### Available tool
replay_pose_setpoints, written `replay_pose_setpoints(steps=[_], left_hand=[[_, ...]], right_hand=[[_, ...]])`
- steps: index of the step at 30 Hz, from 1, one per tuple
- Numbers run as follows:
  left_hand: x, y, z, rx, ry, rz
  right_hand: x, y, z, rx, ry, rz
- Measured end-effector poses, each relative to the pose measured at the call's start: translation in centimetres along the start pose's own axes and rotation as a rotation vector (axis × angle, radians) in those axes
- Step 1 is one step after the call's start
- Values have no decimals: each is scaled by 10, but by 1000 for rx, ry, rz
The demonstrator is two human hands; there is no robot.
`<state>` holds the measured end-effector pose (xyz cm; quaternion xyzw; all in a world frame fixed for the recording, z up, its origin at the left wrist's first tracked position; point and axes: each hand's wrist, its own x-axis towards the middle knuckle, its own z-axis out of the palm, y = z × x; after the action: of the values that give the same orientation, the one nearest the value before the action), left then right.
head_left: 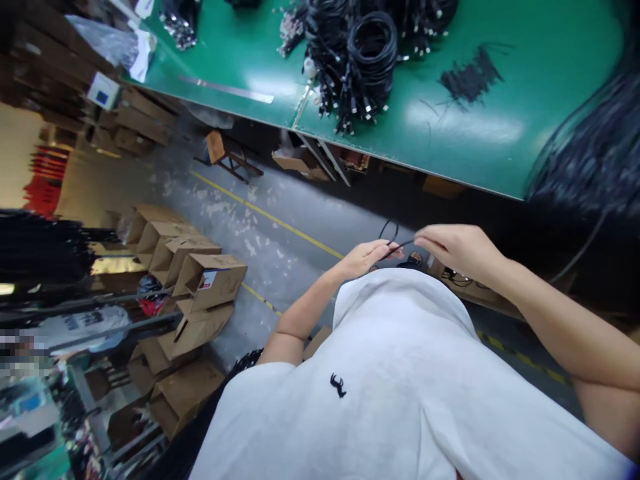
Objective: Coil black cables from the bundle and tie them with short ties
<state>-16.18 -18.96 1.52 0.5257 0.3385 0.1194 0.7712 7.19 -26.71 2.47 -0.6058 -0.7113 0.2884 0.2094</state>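
A thin black cable [406, 244] runs between my two hands, just in front of my white shirt and below the table edge. My left hand [369, 257] is closed on it, and a small loop of the cable rises above those fingers. Closed too, my right hand [453, 245] pinches the cable at its fingertips, slightly higher and to the right. The cable's ends cannot be made out. On the green table [500, 143] lies a pile of coiled black cables [373, 50] with metal plugs showing.
A heap of loose black cables [595, 147] hangs over the table's right edge. Short black strips [473, 75] and a metal ruler [235, 90] lie on the tabletop. A wooden stool [223, 150] stands below. Open cardboard boxes [210, 280] line the floor at left, with a person [95, 330] beyond.
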Motion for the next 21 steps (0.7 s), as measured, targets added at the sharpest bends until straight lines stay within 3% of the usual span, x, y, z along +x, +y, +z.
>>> replay_pose_setpoints(steps=[3, 7, 10, 12, 15, 16, 18, 21], left_hand=[[-2, 0, 16, -50, -113, -44], [-6, 9, 13, -312, -132, -217], [-14, 23, 3, -499, 81, -226], [-21, 37, -6, -592, 287, -99], [-30, 57, -24, -633, 507, 157], [-30, 62, -29, -626, 540, 205], [-27, 65, -34, -592, 538, 196], [-9, 51, -27, -478, 404, 14]], right_hand=[[21, 1, -19, 29, 121, 45], [29, 30, -25, 243, 125, 81], [20, 76, -9, 396, 52, 184], [3, 113, 11, 388, 47, 309], [-33, 150, 43, 153, 28, 478], [-45, 152, 51, 53, -27, 470], [-65, 137, 58, -106, -163, 307], [-74, 76, 45, -129, -281, -92]])
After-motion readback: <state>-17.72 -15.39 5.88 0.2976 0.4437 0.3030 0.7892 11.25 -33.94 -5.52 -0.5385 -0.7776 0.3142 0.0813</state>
